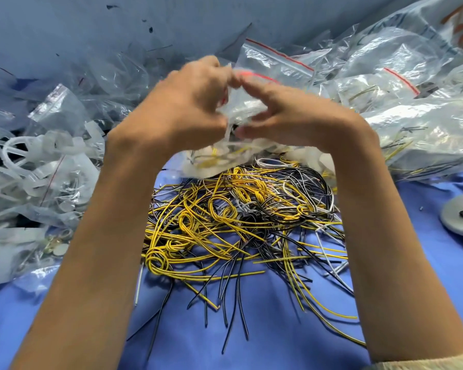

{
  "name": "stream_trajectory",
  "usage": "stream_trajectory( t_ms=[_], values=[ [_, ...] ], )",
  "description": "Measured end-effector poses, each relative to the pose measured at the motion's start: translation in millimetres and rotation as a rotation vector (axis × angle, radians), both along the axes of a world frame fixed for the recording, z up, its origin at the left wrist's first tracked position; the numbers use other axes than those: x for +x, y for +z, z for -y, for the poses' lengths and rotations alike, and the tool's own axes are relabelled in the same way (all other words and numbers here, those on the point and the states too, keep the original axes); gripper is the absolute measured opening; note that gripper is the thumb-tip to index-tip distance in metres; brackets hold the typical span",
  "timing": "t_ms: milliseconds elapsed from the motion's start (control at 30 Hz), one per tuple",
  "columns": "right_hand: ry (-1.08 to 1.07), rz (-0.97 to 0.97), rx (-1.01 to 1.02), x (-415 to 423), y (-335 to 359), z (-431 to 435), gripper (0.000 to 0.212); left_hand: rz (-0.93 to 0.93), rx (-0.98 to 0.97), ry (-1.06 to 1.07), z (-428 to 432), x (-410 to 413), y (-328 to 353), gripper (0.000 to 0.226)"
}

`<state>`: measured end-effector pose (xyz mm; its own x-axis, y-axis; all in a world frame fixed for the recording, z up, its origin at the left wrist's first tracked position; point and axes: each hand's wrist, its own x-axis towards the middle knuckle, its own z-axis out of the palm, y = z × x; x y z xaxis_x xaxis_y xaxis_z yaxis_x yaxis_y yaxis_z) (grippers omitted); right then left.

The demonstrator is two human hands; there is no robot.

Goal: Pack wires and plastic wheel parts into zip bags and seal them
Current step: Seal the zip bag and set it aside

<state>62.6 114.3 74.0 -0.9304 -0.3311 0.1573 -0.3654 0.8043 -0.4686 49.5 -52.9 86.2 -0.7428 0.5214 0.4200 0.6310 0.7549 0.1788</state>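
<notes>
While your left hand (190,102) and right hand (289,116) pinch the zip bag (242,108) between them, the wires (238,222) lie heaped beneath both. Plastic wheel parts (16,161) sit left of your left hand.

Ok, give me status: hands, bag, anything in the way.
Left hand and right hand: both grip the zip bag. Seal state blurred. Wire pile lies below, not blocking.

free: blue cloth (292,348) near edge | blocked: wire pile (238,217) (centre), bags (425,124) right
</notes>
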Motion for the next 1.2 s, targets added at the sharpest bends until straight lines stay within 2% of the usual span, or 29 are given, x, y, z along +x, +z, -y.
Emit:
stream_trajectory(
  t_ms=[67,133,200,300,400,533,733,833,900,967,1067,1100,1200],
  values=[
    [-0.009,0.135,0.054,4,-3,-1,0.068,0.153,-0.171,-0.023,-1,3,-4,0.045],
    [-0.034,0.216,0.018,8,-6,-2,0.063,0.188,-0.21,-0.016,-1,5,-6,0.045],
    [-0.064,0.193,0.007,8,-4,-3,0.06,0.135,-0.139,-0.009,-1,4,-5,0.044],
    [-0.064,0.126,0.037,7,-2,-2,0.043,0.035,-0.003,0.044,2,3,-1,0.045],
    [-0.046,0.126,0.057,6,-3,-2,0.035,0.012,0.096,0.062,6,3,1,0.049],
    [-0.035,0.093,0.046,2,-6,-2,0.037,0.01,0.191,0.117,7,6,5,0.054],
    [0.027,-0.023,-0.016,-5,-16,18,0.066,-0.049,0.214,0.214,10,10,12,0.044],
    [0.08,-0.107,-0.07,-7,-19,27,0.074,-0.057,0.156,0.213,8,15,18,0.057],
    [0.113,-0.126,-0.104,-7,-19,24,0.069,0.004,0.048,0.14,7,19,21,0.059],
    [0.115,-0.047,-0.107,-5,-19,15,0.044,0.162,-0.05,0.007,6,23,21,0.048],
    [0.015,0.064,0.086,-3,-22,1,0.009,0.385,-0.035,-0.161,5,26,16,0.034],
    [-0.003,0.079,0.111,-3,-23,-2,0.013,0.389,-0.011,-0.183,5,24,14,0.033],
    [-0.018,0.168,0.018,-1,-21,-3,0.035,0.353,0.079,-0.182,7,16,12,0.035]
  ],
)
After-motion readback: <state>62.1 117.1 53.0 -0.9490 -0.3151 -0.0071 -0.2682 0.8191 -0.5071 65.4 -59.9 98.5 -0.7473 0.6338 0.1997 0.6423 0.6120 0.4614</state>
